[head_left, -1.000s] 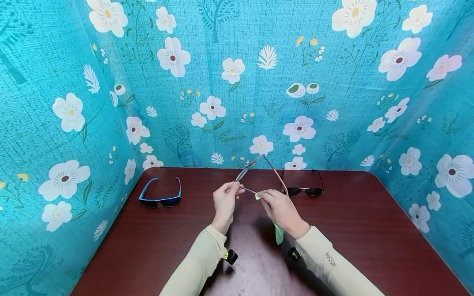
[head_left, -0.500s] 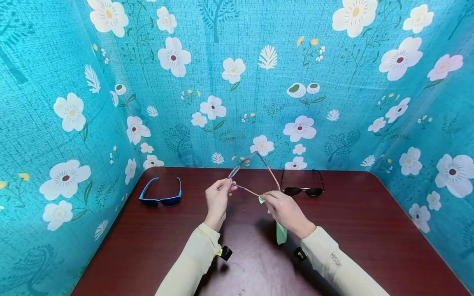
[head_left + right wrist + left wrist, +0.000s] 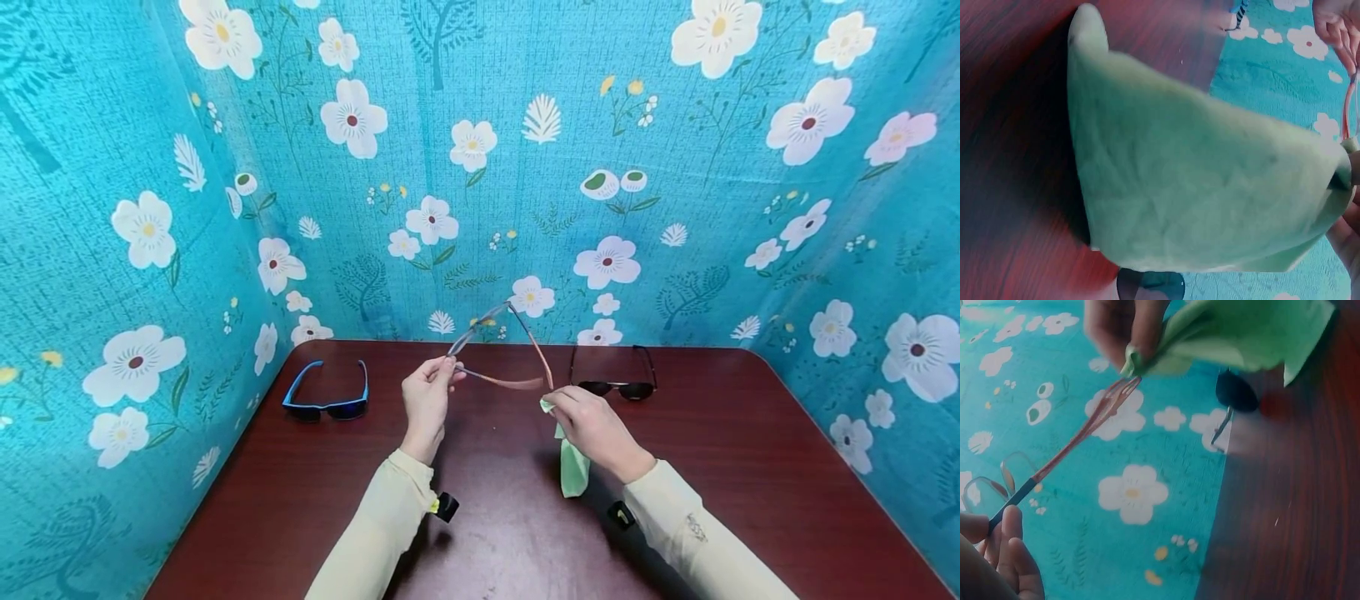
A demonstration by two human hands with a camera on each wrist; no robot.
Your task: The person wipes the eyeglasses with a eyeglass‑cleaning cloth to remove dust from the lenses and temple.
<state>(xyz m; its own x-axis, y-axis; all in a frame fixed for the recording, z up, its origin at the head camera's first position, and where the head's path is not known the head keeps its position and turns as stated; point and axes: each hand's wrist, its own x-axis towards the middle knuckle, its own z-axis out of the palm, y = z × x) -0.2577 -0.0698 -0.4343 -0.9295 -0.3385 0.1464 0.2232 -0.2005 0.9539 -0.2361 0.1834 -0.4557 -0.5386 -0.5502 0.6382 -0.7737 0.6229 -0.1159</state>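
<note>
My left hand (image 3: 426, 400) pinches a pair of eyeglasses (image 3: 1079, 434) near the hinge, holding them up off the table. Their thin temples are dark near the hinges and reddish-brown toward the tips, and both are unfolded. In my right hand (image 3: 600, 425) a light green cloth (image 3: 1197, 181) is pinched between thumb and fingers, the rest of it hanging below. The left wrist view shows the pinched cloth corner right at the tip of one temple. Much of my right hand is hidden behind the cloth in the right wrist view.
Blue-framed sunglasses (image 3: 324, 407) lie unfolded on the left of the dark red-brown table (image 3: 495, 533). Dark sunglasses (image 3: 636, 390) lie at the back right, beyond my right hand. A blue flowered curtain (image 3: 480, 167) stands behind the table and along both sides.
My left hand has moved left with the eyeglasses, while my right hand has moved right. The cloth has slid along the temple to its tip, leaving more of the temple showing.
</note>
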